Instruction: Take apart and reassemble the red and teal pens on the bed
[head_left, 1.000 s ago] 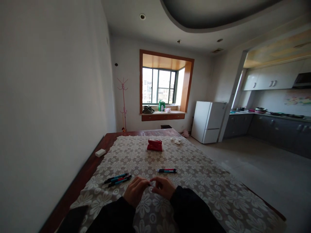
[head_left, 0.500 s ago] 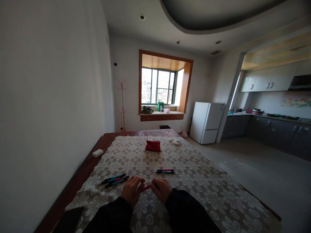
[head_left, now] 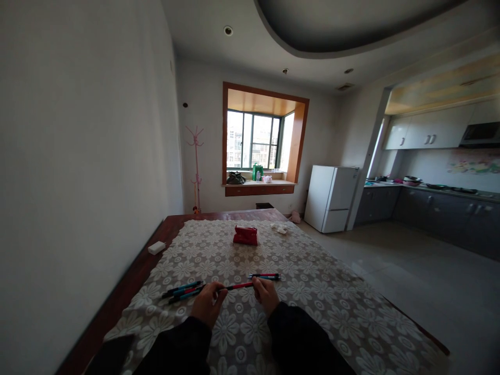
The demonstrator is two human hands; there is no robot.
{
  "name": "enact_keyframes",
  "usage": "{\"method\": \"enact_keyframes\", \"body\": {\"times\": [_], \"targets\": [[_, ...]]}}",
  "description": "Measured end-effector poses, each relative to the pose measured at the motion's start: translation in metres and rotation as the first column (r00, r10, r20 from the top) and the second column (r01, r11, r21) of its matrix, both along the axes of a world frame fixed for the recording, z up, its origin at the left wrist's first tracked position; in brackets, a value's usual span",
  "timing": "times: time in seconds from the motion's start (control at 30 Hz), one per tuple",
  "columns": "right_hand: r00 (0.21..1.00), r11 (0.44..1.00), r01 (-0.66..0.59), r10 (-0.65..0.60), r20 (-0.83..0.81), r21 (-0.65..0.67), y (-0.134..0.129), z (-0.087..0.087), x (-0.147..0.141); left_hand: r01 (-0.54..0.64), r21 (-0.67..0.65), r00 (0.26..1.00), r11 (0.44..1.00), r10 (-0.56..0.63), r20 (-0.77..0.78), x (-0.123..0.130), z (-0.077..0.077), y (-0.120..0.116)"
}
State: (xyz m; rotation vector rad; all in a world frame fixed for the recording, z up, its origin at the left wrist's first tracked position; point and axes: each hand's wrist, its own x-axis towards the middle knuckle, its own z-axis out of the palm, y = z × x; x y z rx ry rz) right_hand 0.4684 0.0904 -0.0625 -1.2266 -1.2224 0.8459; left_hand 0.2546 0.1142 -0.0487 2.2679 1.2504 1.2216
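Observation:
A red pen (head_left: 239, 286) with a dark end is stretched between my two hands, a little above the tablecloth. My left hand (head_left: 209, 302) pinches its dark left end, and my right hand (head_left: 266, 294) pinches its right end. Just behind my right hand lie two pens (head_left: 269, 275) side by side, one red and black, the other blue. Several blue, black and red pens (head_left: 183, 290) rest in a loose group to the left of my left hand, close to its knuckles. Farther back on the table stands a red pouch (head_left: 246, 236).
A floral tablecloth (head_left: 312, 302) covers most of the dark wooden table (head_left: 128, 281). A white box (head_left: 157, 247) sits at the left edge, crumpled white tissue (head_left: 279, 228) at the back right. A dark flat object (head_left: 111, 354) lies at the near left. Beyond stands a white fridge (head_left: 331, 198).
My hands have moved slightly apart and the red pen between them has come up into clearer view, more level than before. The other pens and the pouch stay where they were.

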Motion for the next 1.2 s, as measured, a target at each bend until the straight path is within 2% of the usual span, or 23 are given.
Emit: {"method": "enact_keyframes", "body": {"times": [0.17,0.3,0.47,0.6,0.7,0.8,0.93,1.1,1.2], "targets": [[0.978,0.982,-0.076,0.040,-0.205,-0.171,0.004,-0.003,-0.003,0.046,0.120,0.997,0.992,-0.039,-0.060,-0.001,0.005,-0.006],[0.972,0.964,-0.127,0.075,-0.221,-0.235,0.005,-0.007,-0.005,0.084,0.172,0.988,0.982,-0.060,-0.143,-0.002,0.009,-0.008],[0.983,0.978,-0.127,0.103,-0.152,-0.163,0.004,-0.006,-0.005,0.152,0.176,0.962,0.973,-0.105,-0.251,-0.005,0.003,-0.005],[0.978,0.971,-0.197,0.185,-0.095,-0.134,-0.001,-0.003,-0.009,0.086,0.194,0.987,0.977,-0.058,-0.149,-0.008,-0.005,0.000],[0.974,0.963,-0.226,0.228,-0.008,-0.149,-0.004,-0.003,-0.011,0.063,0.191,0.998,0.980,-0.056,-0.042,-0.010,-0.004,0.001],[0.980,0.968,-0.197,0.200,0.005,-0.155,-0.003,-0.005,-0.010,0.098,0.191,0.995,0.977,-0.093,-0.038,-0.010,0.004,-0.004],[0.991,0.982,-0.128,0.121,-0.061,-0.136,0.001,-0.004,-0.006,0.188,0.212,0.978,0.959,-0.164,-0.127,-0.008,0.013,-0.012],[0.996,0.989,-0.074,0.066,-0.061,-0.128,0.001,0.000,-0.005,0.216,0.208,0.974,0.954,-0.194,-0.121,-0.010,0.012,-0.015],[0.997,0.990,-0.079,0.075,-0.035,-0.121,0.001,0.000,-0.005,0.224,0.208,0.969,0.952,-0.195,-0.152,-0.010,0.011,-0.014]]}}
